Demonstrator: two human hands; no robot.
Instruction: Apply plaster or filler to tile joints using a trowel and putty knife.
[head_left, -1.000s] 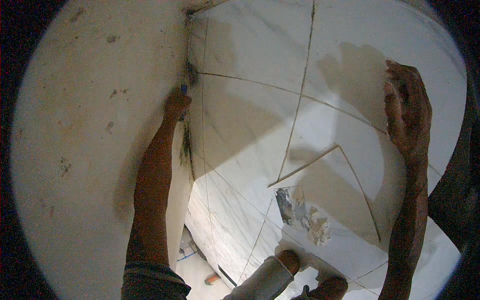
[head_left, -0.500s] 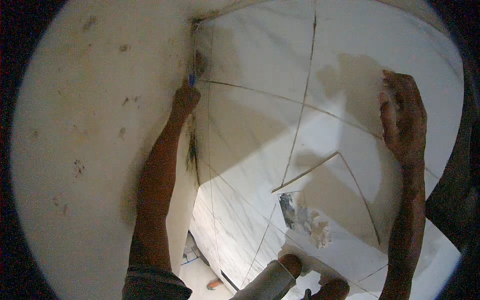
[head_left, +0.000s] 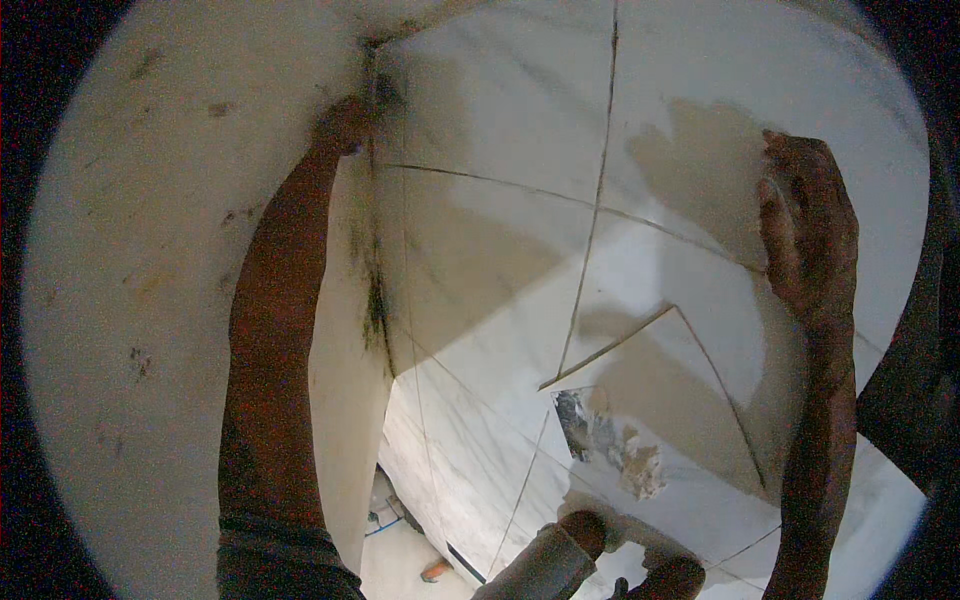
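Observation:
My left hand (head_left: 343,122) is closed at the corner where a stained cream wall (head_left: 150,300) meets a surface of white grey-veined tiles (head_left: 500,270). A bit of a small blue object (head_left: 352,149) shows at the heel of this hand; the fingers cover the rest, so its kind is hidden. Over the tiles at the right hangs my right hand (head_left: 810,220), fingers loosely bent and thumb apart, holding nothing visible. Whether it touches the tile, I cannot tell. Dark joint lines (head_left: 597,205) run between the tiles.
Black grime (head_left: 376,310) marks the corner below my left hand. A broken patch (head_left: 600,430) with dark and whitish rough material interrupts the tiles. My bent leg in grey cloth (head_left: 540,570) is at the lower edge. A small orange object (head_left: 435,570) lies at the lower left.
My left hand has moved up along the corner and slightly left, its wrist turned, so less of the blue object shows. The right hand has stayed nearly in place.

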